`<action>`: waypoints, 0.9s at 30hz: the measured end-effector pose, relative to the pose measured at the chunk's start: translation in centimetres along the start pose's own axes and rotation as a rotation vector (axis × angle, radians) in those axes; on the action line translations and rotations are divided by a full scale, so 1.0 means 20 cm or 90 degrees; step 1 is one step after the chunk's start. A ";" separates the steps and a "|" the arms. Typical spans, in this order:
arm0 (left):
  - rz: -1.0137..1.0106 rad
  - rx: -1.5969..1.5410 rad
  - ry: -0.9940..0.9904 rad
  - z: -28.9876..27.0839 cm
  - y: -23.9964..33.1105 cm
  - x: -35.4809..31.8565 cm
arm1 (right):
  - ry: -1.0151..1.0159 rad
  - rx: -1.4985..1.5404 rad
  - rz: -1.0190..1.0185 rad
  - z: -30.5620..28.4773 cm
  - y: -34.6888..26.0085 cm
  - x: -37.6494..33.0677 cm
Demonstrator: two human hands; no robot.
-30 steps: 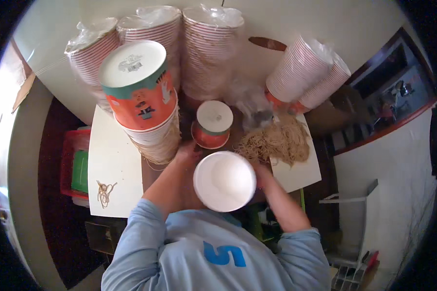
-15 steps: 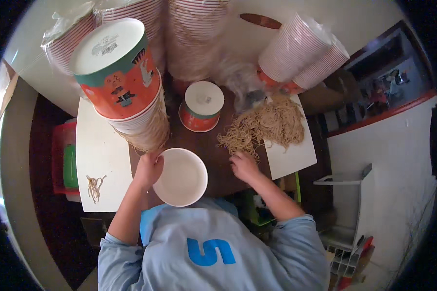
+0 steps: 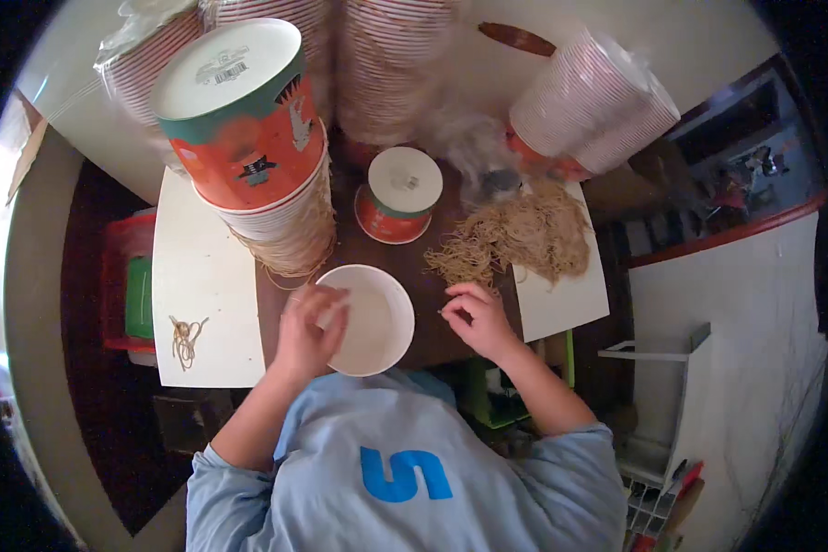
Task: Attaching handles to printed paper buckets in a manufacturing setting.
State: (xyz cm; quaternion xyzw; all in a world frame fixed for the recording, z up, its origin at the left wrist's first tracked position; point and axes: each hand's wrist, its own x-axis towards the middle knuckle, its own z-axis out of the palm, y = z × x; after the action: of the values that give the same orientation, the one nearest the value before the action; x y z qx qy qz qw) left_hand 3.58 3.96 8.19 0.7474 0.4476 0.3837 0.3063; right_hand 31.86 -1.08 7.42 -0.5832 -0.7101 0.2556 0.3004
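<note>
A round white paper bucket (image 3: 377, 322), its mouth facing up, stands at the table's near edge against my shirt. My left hand (image 3: 309, 333) is over its left rim, thumb and fingers apart and a little smeared. To the right, my right hand (image 3: 480, 322) is beside a heap of tan, string-like loops (image 3: 534, 235), its fingers curled toward the thumb. A tiny dark tip shows at these fingertips; I cannot make out what it is. Behind my left hand rises a tall upside-down stack of buckets (image 3: 239, 138), orange and green outside, with tan strands around its lower part.
Another upside-down orange bucket (image 3: 405, 189) stands mid-table. Plastic-wrapped bucket stacks (image 3: 396, 74) line the back, with more wrapped stacks (image 3: 589, 106) at the back right. A few tan strands (image 3: 186, 342) lie on the left white board (image 3: 207, 276). A red crate (image 3: 120, 285) is further left.
My left hand has shifted from beside the bucket's rim to over its mouth. My right hand has drawn back slightly from the tan heap. The whole view has moved a little.
</note>
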 end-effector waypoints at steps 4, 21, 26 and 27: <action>-0.141 -0.203 -0.217 0.01 0.26 -0.04 | -0.014 0.066 -0.113 -0.01 -0.29 0.04; -0.417 -0.483 -0.263 -0.05 0.23 -0.18 | -0.035 0.052 -0.249 0.14 -0.48 0.00; -0.380 -0.440 -0.300 -0.03 0.24 -0.19 | -0.032 0.000 -0.277 0.14 -0.48 0.00; -0.380 -0.440 -0.300 -0.03 0.24 -0.19 | -0.026 -0.006 -0.284 0.14 -0.48 0.00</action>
State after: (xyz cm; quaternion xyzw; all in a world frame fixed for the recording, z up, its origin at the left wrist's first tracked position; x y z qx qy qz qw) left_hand 4.00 -1.32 11.24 0.5083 0.4074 0.2263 0.7242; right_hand 23.28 -3.01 12.32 -0.4076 -0.8287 0.1910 0.3327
